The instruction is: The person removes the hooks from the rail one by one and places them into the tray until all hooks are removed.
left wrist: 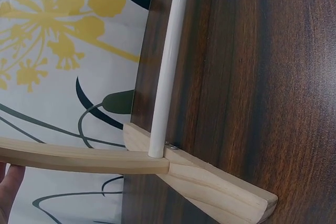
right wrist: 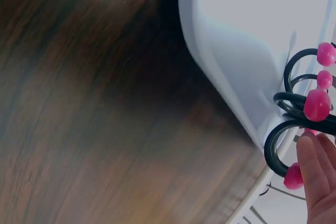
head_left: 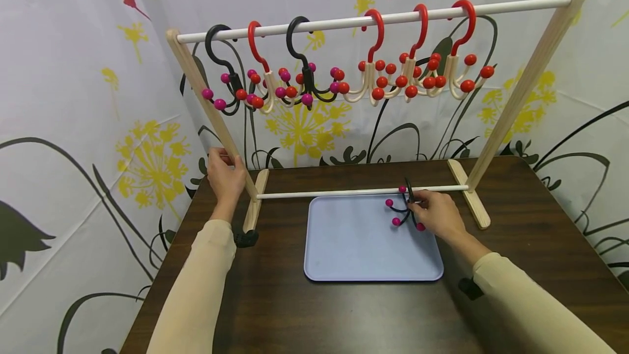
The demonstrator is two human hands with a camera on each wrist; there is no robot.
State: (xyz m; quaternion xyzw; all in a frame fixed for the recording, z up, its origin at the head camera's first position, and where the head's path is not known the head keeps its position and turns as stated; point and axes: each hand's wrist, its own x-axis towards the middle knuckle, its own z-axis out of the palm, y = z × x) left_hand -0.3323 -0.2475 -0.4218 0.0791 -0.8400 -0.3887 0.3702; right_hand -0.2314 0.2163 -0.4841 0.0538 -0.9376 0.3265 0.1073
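My right hand (head_left: 439, 214) pinches a black multi-arm hanging hook (head_left: 410, 207) with magenta ball tips, over the back right of a pale blue tray (head_left: 363, 272). In the right wrist view, the curved arms of this hook (right wrist: 286, 98) show beside my fingers (right wrist: 313, 174). At the left, my left hand (head_left: 227, 176) holds the wooden side post (head_left: 223, 130) of a rack; the left wrist view catches only its fingertips (left wrist: 11, 184) against the post. Along the rack's white top rail (head_left: 334, 24) hang several similar hooks, black ones with magenta balls and cream ones with red balls and red tops.
Wooden feet (head_left: 469, 193) and a thin white lower bar (head_left: 339, 193) form the rack's base, just behind the tray. Everything stands on a dark wooden table (head_left: 344, 321). A white curtain with a flower print (head_left: 73, 124) hangs behind it.
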